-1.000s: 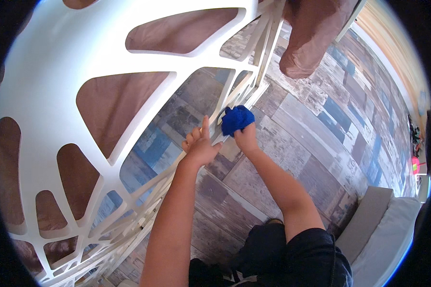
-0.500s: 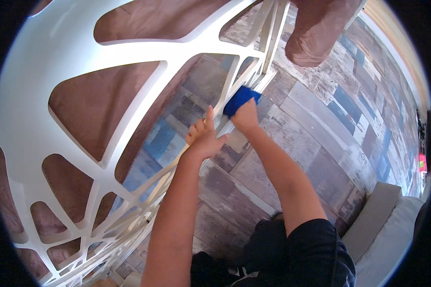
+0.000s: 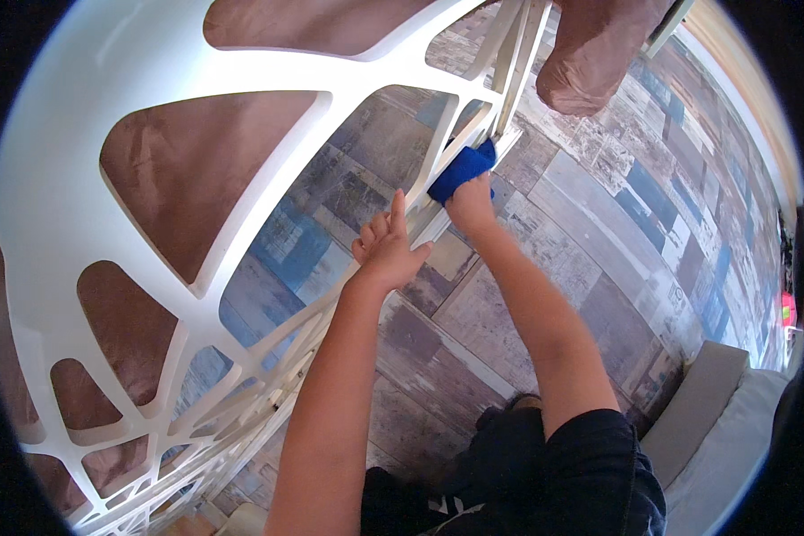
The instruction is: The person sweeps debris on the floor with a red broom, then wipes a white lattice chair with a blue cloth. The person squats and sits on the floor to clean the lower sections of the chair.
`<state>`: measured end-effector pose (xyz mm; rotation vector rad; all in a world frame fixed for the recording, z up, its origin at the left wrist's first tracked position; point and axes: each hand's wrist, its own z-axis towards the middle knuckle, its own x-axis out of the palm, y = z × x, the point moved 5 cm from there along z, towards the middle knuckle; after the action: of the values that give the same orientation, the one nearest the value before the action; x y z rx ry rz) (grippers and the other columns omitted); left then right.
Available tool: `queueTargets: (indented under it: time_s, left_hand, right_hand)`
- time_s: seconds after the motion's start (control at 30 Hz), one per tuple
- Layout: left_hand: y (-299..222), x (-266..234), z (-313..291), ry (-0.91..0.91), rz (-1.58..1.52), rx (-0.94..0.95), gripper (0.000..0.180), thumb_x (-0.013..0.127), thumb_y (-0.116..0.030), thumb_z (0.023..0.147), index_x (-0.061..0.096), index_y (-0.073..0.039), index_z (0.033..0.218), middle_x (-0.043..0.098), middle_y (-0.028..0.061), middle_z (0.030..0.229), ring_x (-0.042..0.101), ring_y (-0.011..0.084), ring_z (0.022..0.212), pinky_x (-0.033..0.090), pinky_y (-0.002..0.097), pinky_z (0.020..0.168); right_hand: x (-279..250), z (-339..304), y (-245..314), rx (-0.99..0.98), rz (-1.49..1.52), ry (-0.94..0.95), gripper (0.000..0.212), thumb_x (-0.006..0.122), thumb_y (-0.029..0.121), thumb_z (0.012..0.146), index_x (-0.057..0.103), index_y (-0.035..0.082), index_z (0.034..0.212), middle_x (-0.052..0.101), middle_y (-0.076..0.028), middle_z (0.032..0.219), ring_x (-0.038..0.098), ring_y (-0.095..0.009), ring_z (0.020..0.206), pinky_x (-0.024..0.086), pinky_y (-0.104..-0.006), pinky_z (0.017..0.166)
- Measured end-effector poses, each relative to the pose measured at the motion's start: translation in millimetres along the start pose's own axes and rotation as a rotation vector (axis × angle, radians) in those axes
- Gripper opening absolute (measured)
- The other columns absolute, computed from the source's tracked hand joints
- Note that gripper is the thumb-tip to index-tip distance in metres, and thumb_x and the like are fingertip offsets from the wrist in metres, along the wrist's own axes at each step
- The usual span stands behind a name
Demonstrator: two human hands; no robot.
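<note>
A white openwork lattice panel (image 3: 268, 70) with large rounded cut-outs fills the left side. At its lower far part, my right hand (image 3: 470, 204) holds a bunched blue cloth (image 3: 461, 171) against the panel's narrow white bars. One corner of the cloth sticks up beyond my fingers. My left hand (image 3: 389, 255) rests at the near edge of the panel, just left of the cloth. Its index finger points away from me and the thumb is spread to the right; the other fingers bend loosely at the panel's edge.
Patchwork wood-look flooring (image 3: 590, 241) stretches beneath and to the right. Brown fabric shows through the panel's openings, and a brown cushioned piece (image 3: 590, 62) hangs at the top. A grey padded block (image 3: 697, 402) stands at the lower right.
My right hand has slid the blue cloth a little farther along the bars, and its far corner has folded up. The left hand keeps nearly the same pose; the view has shifted slightly.
</note>
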<state>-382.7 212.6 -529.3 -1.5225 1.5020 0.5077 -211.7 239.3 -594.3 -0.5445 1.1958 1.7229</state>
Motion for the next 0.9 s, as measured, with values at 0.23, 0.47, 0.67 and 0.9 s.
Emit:
queueTargets:
  time_s: [0.23,0.47,0.67,0.9]
  left_hand:
    - [0,-1,0,-0.009,0.024,-0.013,0.105,0.066,-0.048,0.084,-0.007,-0.025,0.155,0.023,0.0203,0.153,0.022,0.0423,0.139,0.018,0.0573,0.108]
    - [1,0,2,-0.024,0.040,-0.009,0.106,0.066,-0.047,0.083,-0.007,-0.024,0.155,0.024,0.0200,0.152,0.023,0.0414,0.137,0.018,0.0562,0.108]
    - [0,0,1,-0.037,0.041,0.016,0.107,0.067,-0.047,0.082,-0.007,-0.024,0.155,0.024,0.0212,0.151,0.024,0.0430,0.136,0.018,0.0571,0.107]
    - [1,3,0,-0.044,0.038,0.029,0.107,0.068,-0.047,0.082,-0.007,-0.023,0.155,0.026,0.0228,0.149,0.025,0.0427,0.135,0.017,0.0576,0.107]
  right_hand:
    - [29,-46,17,0.031,0.313,0.015,0.045,0.062,-0.003,0.064,0.065,0.008,0.108,0.058,-0.016,0.119,0.044,-0.046,0.120,0.029,-0.0536,0.108]
    - [-5,-56,-5,0.126,0.351,-0.122,0.050,0.062,-0.006,0.062,0.064,0.008,0.110,0.058,-0.017,0.120,0.046,-0.045,0.118,0.032,-0.0521,0.106]
    - [7,19,-75,0.019,-0.470,0.274,0.014,0.060,0.011,0.073,0.073,0.006,0.068,0.068,-0.011,0.078,0.058,-0.030,0.096,0.041,-0.0448,0.091]
    - [47,-3,-80,-0.041,-0.568,0.456,0.017,0.060,0.016,0.076,0.075,0.009,0.075,0.070,-0.008,0.082,0.056,-0.031,0.097,0.043,-0.0407,0.083]
